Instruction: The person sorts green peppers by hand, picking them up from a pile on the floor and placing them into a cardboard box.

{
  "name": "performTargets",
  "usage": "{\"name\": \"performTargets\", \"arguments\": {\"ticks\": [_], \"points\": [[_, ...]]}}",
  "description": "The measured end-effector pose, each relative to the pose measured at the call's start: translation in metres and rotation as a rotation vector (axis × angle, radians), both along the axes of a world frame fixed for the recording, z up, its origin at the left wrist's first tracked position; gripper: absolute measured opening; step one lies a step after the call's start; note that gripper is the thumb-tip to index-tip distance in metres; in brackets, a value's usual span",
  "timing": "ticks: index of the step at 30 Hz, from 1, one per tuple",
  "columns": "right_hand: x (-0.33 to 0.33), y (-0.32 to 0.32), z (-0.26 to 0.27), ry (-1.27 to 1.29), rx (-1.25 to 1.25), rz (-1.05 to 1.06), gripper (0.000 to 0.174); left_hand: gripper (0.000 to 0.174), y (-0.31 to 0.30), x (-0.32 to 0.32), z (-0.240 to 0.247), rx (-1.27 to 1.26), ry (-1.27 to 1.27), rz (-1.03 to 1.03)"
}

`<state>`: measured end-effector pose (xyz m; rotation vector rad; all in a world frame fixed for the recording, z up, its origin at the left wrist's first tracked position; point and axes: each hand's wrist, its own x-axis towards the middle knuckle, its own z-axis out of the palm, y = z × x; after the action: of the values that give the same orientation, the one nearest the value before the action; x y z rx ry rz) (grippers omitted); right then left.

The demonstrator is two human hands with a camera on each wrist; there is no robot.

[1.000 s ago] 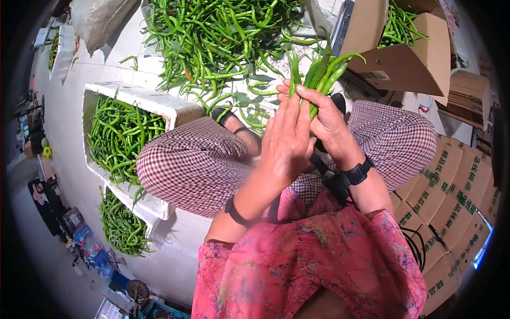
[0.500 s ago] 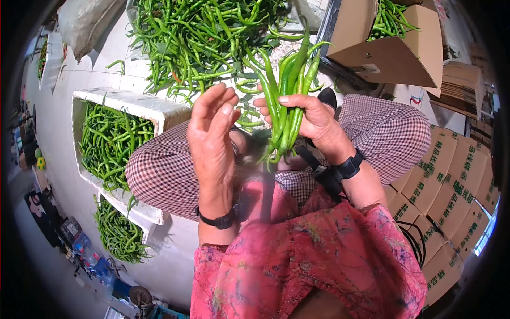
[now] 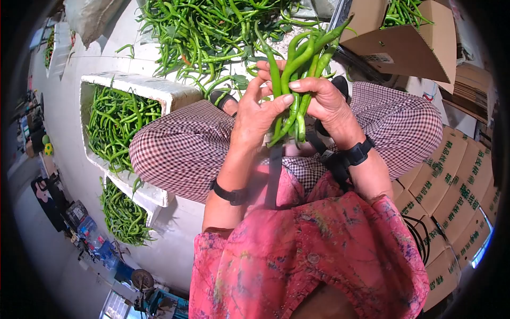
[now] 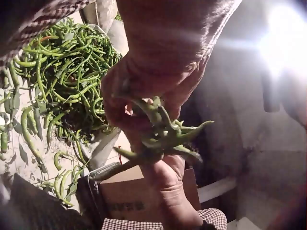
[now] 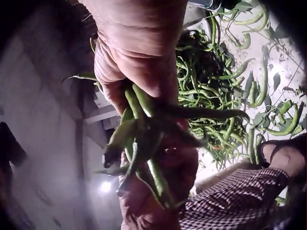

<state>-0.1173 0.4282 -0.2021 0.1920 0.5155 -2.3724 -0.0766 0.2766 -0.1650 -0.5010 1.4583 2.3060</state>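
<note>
A bunch of long green chili peppers (image 3: 304, 59) stands upright between both hands in the head view. My right hand (image 3: 330, 109) grips the bunch from the right, its thumb laid across the front. On the left side, my left hand (image 3: 254, 112) pinches peppers of the bunch, its thumb in front and its fingers partly hidden behind them. The left wrist view shows the pepper ends (image 4: 168, 132) sticking out between the two hands. In the right wrist view the stem ends and tips (image 5: 136, 139) point downward from under the right hand.
A large heap of green chilies (image 3: 202, 37) lies on the floor ahead. At left stands a white foam box (image 3: 178, 95) full of chilies, with another pile (image 3: 123, 215) nearer. An open cardboard box (image 3: 409, 58) holds chilies at upper right; flattened printed cartons (image 3: 446, 186) lie at right.
The left hand drew back leftward from the bunch, then came back to it and now pinches peppers there. The right hand has kept its grip throughout.
</note>
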Motion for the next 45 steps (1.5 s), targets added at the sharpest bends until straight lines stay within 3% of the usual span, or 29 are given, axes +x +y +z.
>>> {"name": "performTargets", "arguments": {"ticks": [4,10,13,17,21,24,28,31,37,41,45], "points": [[0.002,0.001,-0.006,-0.033,0.161,-0.069,0.051,0.049,-0.001,0.002,-0.008,-0.082,-0.032,0.002],[-0.001,0.003,-0.009,-0.068,0.136,-0.046,0.046,0.042,0.001,0.003,-0.015,-0.231,0.032,0.056],[0.0,0.003,-0.01,-0.073,0.133,-0.065,0.044,0.056,0.003,0.001,-0.015,-0.17,0.016,0.076],[0.003,0.002,-0.015,-0.063,0.123,-0.059,0.04,0.058,0.005,0.0,-0.012,-0.198,-0.007,0.01],[0.005,0.001,-0.009,-0.085,0.177,-0.112,0.038,0.055,0.006,0.003,-0.011,-0.053,-0.024,0.082],[0.006,-0.004,0.004,-0.044,0.28,-0.116,0.037,0.043,0.011,0.005,-0.008,-0.245,0.109,0.076],[0.005,-0.002,0.018,-0.011,0.403,-0.13,0.035,0.044,0.011,0.011,-0.011,-0.435,0.215,-0.015],[0.003,0.003,0.023,-0.044,0.386,-0.114,0.033,0.042,0.011,0.009,-0.004,-0.288,0.087,0.015],[-0.003,0.009,0.027,-0.102,0.193,-0.054,0.027,0.034,0.003,0.004,-0.017,0.348,-0.072,0.18],[-0.006,0.02,0.013,-0.09,0.216,-0.104,0.036,0.033,-0.019,0.001,-0.029,0.599,-0.102,0.29],[-0.005,0.019,0.01,-0.084,0.228,-0.063,0.035,0.038,-0.019,-0.004,-0.012,0.585,-0.094,0.264]]}}
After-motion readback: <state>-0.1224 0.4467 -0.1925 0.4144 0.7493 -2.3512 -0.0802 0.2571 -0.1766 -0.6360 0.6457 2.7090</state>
